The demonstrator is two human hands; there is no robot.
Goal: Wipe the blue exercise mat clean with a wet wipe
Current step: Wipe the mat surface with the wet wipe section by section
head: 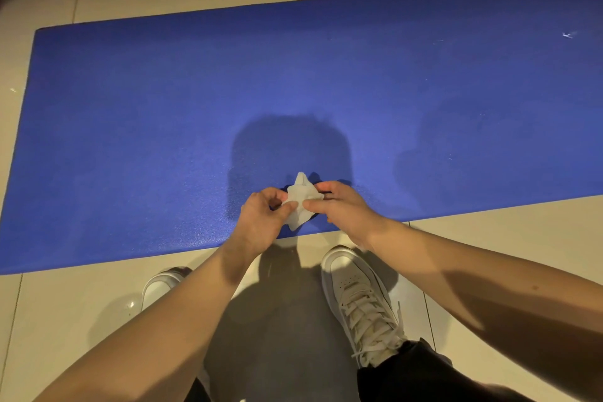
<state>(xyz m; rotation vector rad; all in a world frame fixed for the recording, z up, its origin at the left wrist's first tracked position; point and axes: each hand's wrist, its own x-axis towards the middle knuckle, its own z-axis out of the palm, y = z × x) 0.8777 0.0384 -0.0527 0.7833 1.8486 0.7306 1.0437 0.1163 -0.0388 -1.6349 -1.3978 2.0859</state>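
Holding a crumpled wet wipe (pixel 301 202) between both hands, the person is leaning over the near long edge of the blue exercise mat (pixel 146 108), which is lying flat on the tiled floor (pixel 65 320). The left hand (pixel 261 222) is pinching the wipe's left side and the right hand (pixel 342 206) is pinching its right side; the fingers (pixel 313 204) of each are curled onto the cloth, seemingly pulling it open or refolding it. The wipe is hanging just above the mat near that edge, not pressed flat on it.

Judging from this, the wiping itself is not going on right now: the person is readying the wipe. A small white speck (pixel 567 35) is sitting on the far right part of the mat, so that area at least looks unfinished. Whether the darker patches on the right are damp streaks or only shadow I cannot tell, so how much has been cleaned is unclear. A pair of pale shoes (pixel 355 290) is resting on the floor just beside the mat.
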